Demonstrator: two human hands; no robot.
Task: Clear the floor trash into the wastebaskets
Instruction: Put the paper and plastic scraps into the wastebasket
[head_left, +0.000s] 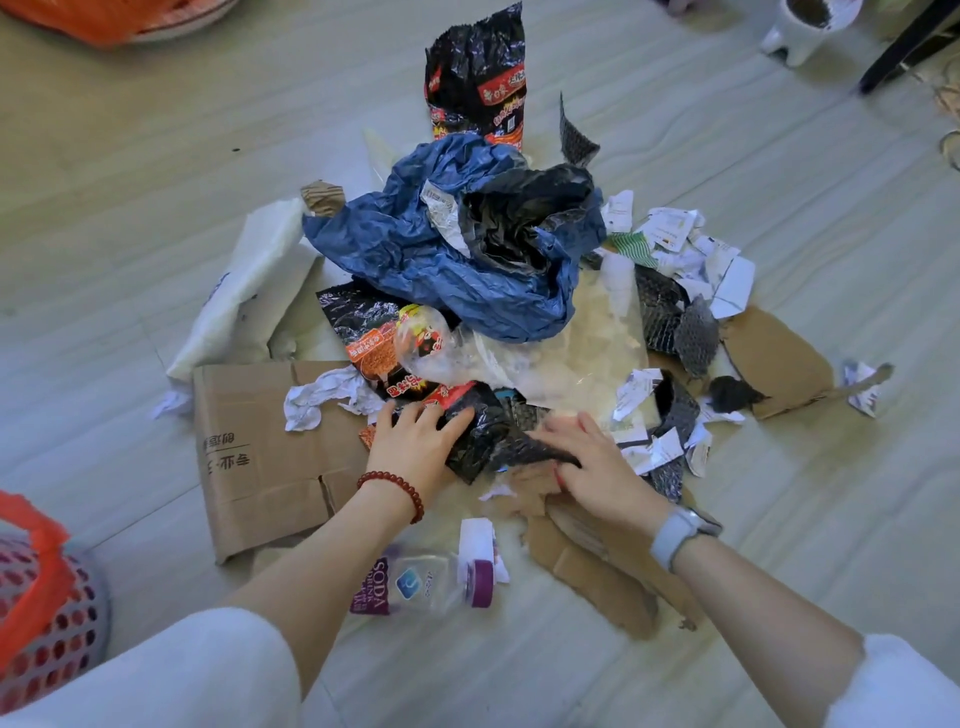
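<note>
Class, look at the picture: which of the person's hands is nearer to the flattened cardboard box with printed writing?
Left. The left hand rests at the flattened cardboard box's right edge, on a black wrapper. The right hand lies further right, beyond that wrapper.

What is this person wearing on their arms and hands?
Both hands are bare, with no gloves. The left hand has a bracelet of dark red round beads at the wrist. The right hand has a watch with a pale grey band at the wrist. Both arms have white sleeves pushed up, forearms uncovered.
</note>
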